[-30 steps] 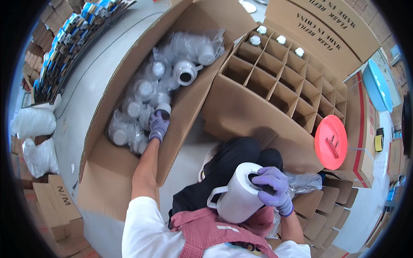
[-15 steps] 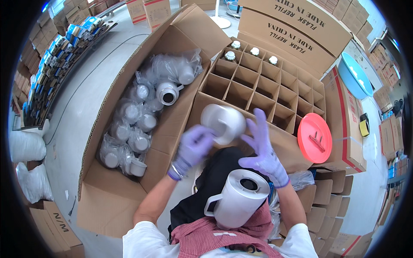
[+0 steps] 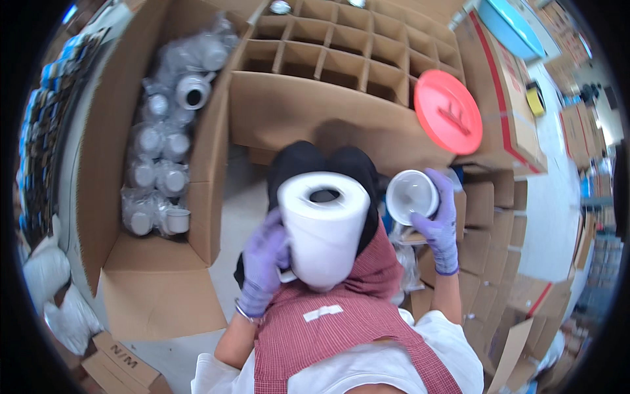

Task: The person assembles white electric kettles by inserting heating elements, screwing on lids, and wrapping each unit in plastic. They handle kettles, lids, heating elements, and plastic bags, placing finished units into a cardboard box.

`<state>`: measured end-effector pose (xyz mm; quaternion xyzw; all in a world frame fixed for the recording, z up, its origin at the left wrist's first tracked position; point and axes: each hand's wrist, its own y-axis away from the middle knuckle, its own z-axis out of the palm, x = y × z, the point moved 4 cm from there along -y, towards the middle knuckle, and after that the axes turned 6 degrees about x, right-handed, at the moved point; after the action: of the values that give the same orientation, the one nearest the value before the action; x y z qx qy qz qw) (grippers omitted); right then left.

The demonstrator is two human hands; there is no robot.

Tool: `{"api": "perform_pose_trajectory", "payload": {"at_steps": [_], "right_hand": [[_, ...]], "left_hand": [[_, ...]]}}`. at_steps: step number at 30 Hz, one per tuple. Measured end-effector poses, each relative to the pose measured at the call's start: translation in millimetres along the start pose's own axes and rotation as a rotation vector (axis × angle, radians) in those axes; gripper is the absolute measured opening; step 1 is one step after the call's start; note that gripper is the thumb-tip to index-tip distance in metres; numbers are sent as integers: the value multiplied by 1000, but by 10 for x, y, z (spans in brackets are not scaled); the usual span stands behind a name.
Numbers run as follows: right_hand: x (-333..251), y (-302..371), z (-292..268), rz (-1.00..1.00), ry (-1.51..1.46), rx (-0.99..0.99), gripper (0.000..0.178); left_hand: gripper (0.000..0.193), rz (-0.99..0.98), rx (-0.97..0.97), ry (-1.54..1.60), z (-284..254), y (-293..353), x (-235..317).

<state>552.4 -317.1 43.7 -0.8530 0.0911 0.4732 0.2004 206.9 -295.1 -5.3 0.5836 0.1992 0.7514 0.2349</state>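
Note:
My left hand (image 3: 266,262), in a purple glove, is closed round the handle side of a white flask jug (image 3: 325,240). The jug stands over my lap with its dark round opening facing up. Off to the right, my right hand (image 3: 441,226), gloved alike, grips a white plastic cup (image 3: 412,198) by its rim and side, its hollow turned toward me. On the left, a long carton (image 3: 98,171) holds several bagged white cups (image 3: 174,178) and another white jug (image 3: 193,91) with an open mouth.
Ahead stands a divided carton (image 3: 295,108) with silver-topped flask refills (image 3: 281,7) in its far cells. A pink round lid (image 3: 426,128) with small brown pieces rests at its right corner. A blue basin (image 3: 512,29) sits farther right. Cardboard dividers (image 3: 482,233) lie beside my right arm.
My left hand has gone down to the jug on my lap and taken hold of it. The white cup has moved right and down, now in my right hand. The view has tilted toward my lap.

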Motion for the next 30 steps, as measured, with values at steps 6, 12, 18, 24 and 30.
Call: {"api": "perform_pose_trajectory", "payload": {"at_steps": [6, 12, 18, 24, 30], "right_hand": [[-643, 391, 15, -519, 363, 237, 86], [-535, 165, 630, -175, -125, 476, 40], [-286, -56, 861, 661, -1367, 73, 43], [-706, 26, 704, -485, -111, 307, 97], [133, 325, 776, 1059, -675, -393, 78]], "left_hand": [[33, -201, -113, 989, 299, -514, 135], [30, 0, -639, 948, 776, -634, 284], [25, 398, -298, 461, 496, -1229, 396], [36, -112, -378, 1140, 787, -1215, 602], [31, -5, -199, 726, 548, -1005, 755]]}}
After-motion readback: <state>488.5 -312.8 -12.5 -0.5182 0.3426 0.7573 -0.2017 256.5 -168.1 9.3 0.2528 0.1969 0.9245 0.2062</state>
